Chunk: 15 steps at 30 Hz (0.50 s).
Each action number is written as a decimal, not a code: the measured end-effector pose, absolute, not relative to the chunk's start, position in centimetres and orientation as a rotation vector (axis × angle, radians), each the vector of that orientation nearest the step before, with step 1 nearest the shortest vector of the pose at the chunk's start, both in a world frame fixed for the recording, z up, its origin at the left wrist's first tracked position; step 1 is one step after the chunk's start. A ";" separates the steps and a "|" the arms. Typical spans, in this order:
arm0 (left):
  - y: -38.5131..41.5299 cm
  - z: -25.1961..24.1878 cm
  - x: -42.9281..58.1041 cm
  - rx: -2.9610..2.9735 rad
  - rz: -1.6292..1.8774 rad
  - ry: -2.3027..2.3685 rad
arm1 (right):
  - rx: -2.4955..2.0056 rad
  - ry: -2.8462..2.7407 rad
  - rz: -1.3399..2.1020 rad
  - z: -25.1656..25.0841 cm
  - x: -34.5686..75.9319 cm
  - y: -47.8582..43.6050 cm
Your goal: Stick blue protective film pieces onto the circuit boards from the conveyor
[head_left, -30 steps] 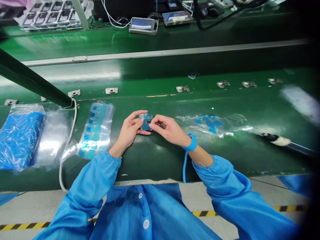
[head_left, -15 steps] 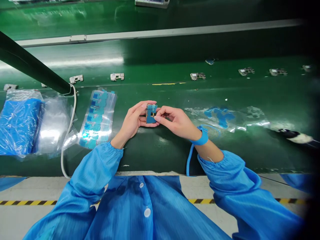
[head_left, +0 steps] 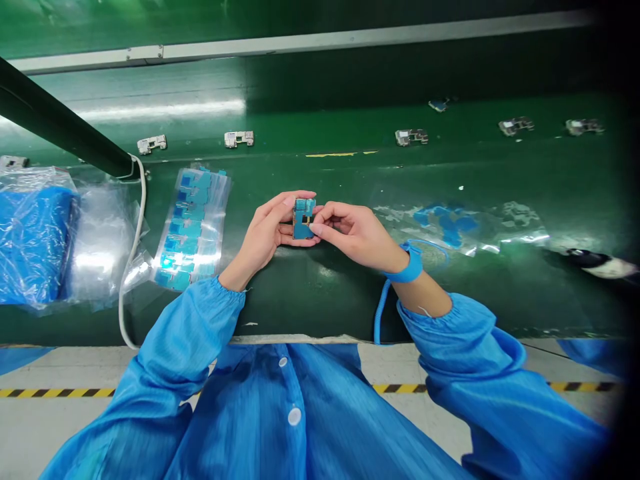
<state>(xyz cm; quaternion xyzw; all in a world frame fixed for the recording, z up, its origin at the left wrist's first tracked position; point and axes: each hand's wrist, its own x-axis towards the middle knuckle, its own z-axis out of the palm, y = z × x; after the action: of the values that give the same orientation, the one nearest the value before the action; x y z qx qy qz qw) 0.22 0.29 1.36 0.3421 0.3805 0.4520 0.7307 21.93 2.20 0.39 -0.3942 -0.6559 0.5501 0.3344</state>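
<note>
Taking the blue-pieced sheet [head_left: 193,227] as our landmark, we find a wrapped blue bundle [head_left: 33,243] at its far left on the green worktop [head_left: 320,300], with a clear bag [head_left: 103,233] between the two. A dark pole [head_left: 65,117] slants in beyond the sheet's left side, and a white cable [head_left: 136,257] curves down just left of it. Farther off than the sheet, a pale part [head_left: 151,144] lies to its left and a second pale part [head_left: 239,139] to its right.

Right of the sheet, our left hand [head_left: 265,230] has its fingers and thumb curled around the edges of a circuit board [head_left: 302,230], blue side showing, near our body's midline. Next, our right hand [head_left: 357,233] has thumb and forefinger drawn together at the board's right edge; whether they grip it or only touch, we cannot tell. A blue wristband [head_left: 409,267] circles that wrist.

Well right of the sheet, we see blue pieces [head_left: 445,223] on clear film [head_left: 520,213], and, farthest from it, a black-and-white object [head_left: 607,265], partly in shadow.
</note>
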 end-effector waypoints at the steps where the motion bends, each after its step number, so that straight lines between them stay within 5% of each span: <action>1: 0.3 1.4 0.2 0.755 0.993 0.840 | -1.035 -1.710 1.437 0.4 21.9 2.2; 15: 0.3 1.2 0.2 0.779 0.986 0.842 | -1.061 -1.699 1.424 0.7 21.7 2.0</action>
<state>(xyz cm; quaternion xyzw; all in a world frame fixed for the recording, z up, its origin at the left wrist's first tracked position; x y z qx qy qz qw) 0.17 0.26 1.25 0.3536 0.3819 0.4473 0.7274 21.74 2.05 0.66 -0.4067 -0.6511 0.5460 0.3354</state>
